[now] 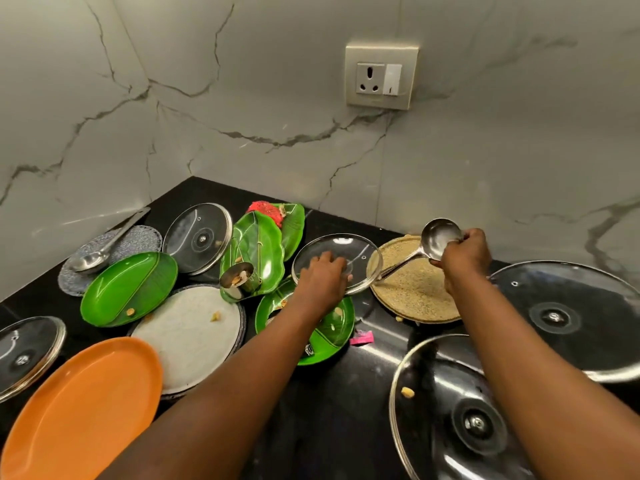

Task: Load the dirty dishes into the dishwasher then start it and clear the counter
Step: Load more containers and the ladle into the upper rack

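Dirty dishes crowd a black counter (332,403) in a corner. My left hand (323,277) is shut on a small glass lid (360,249), holding it tilted above a green leaf-shaped plate (329,337). My right hand (465,252) grips a steel ladle (438,235) by its bowl, over a beige round plate (415,296). More green plates (130,289) (256,251), a steel cup (237,280), a white plate (188,336) and an orange plate (83,410) lie to the left.
Large glass lids lie at the right (568,317), front right (460,417), far left (26,351) and back (197,239). A spoon (104,249) rests on a grey mat. A pink scrap (362,337) lies on the counter. Marble walls with a socket (381,76) close the corner.
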The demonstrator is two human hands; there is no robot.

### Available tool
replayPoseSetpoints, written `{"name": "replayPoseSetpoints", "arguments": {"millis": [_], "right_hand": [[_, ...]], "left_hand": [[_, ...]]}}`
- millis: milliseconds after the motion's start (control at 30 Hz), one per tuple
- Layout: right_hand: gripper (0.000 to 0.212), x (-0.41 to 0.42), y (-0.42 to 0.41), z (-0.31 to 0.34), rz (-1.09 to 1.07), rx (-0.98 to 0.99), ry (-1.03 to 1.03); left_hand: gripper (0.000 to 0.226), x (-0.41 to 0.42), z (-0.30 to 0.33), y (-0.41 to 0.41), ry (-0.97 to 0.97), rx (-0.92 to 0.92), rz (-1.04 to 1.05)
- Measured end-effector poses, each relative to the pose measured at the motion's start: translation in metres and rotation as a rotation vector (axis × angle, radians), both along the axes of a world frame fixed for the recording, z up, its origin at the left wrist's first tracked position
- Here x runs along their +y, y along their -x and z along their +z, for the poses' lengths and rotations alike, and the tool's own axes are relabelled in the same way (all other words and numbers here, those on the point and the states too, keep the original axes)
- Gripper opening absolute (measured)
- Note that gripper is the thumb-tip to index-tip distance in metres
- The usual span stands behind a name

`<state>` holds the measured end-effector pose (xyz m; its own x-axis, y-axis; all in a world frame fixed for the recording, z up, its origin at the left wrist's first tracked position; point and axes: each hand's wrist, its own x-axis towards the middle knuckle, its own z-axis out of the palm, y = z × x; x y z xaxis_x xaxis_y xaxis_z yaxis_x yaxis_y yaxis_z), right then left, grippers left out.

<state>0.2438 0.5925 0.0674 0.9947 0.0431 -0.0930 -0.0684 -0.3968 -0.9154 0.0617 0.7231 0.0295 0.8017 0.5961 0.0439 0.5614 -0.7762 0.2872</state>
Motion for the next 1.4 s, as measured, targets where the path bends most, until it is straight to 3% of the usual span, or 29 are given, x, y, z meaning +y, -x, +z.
{"name": "replayPoseSetpoints", "arguments": {"millis": [400,600,733,900,1033,1400], "right_hand": [[0.018,-0.079,0.103,0.038,0.023,-0.312,0.01],[0.019,-0.154,0.198,0.027,-0.062,-0.57,-0.016],[0.021,-0.214,0.274,0.014,-0.09,-0.628,-0.017],[0.022,-0.291,0.356,-0.015,-0.111,-0.6,0.029],[0.019,-0.356,0.411,-0.044,-0.057,-0.582,0.132],[0.017,-0.562,0.504,-0.128,-0.273,-0.284,0.336]], "left_hand": [[0.047,-0.066,0.03,0.068,-0.122,-0.082,-0.068],[0.037,-0.139,0.015,0.149,-0.172,-0.108,-0.107],[0.038,-0.192,0.0,0.211,-0.155,-0.139,-0.174],[0.023,-0.251,-0.02,0.279,-0.145,-0.182,-0.27],[0.015,-0.294,-0.041,0.309,-0.141,-0.114,-0.305],[0.028,-0.474,-0.109,0.31,-0.022,0.186,-0.627]]}}
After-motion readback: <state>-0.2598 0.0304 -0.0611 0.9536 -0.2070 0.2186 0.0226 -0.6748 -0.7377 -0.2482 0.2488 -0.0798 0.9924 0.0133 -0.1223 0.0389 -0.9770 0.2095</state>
